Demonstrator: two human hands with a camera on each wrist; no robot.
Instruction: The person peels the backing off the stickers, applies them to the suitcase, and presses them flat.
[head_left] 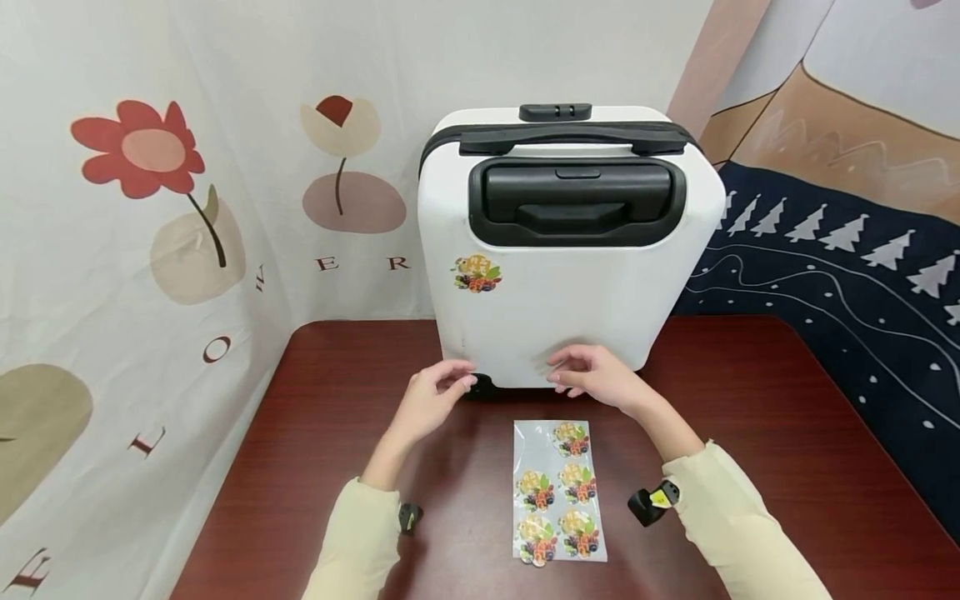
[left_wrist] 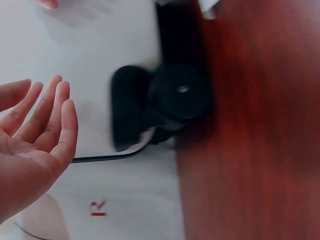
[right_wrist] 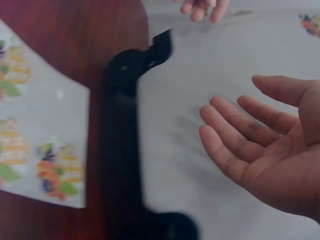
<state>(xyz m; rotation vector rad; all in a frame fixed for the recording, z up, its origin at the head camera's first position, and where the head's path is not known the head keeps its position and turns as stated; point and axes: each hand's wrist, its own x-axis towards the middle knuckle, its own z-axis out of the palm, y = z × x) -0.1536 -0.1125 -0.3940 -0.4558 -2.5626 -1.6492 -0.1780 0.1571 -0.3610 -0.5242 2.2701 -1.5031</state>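
On the pale wall cloth [head_left: 262, 100] in front of me, I can read the brown-red letters L, O, W, E and R [head_left: 398, 263], and 1 more letter at the lower left which may be F or E. Against this cloth a white suitcase [head_left: 570, 308] stands upright on the dark red table [head_left: 315, 467], with its black pull handle [head_left: 577, 196] facing the person. A small mark sits on the hub of its black wheel [left_wrist: 182, 95], but it is too blurred to read.

On the suitcase front, under the left end of the handle recess, there is 1 fruit sticker [head_left: 477, 274]. Its yellow part seems to carry characters; they are too small for me to read. Before the suitcase lies a clear sheet [head_left: 534, 442] with 5 stickers of the same design, and the bottom left one reaches slightly over the edge.

The left hand [head_left: 435, 396] is beside the lower left corner of the suitcase, near the wheel, with its fingers loosely bent and nothing held. The right hand [head_left: 596, 377] is before the lower right part, its palm toward the white surface, the fingers relaxed and spread a little, also holding nothing. Both forearms reach forward from light sleeves [head_left: 750, 517], 1 on each side of the sheet.
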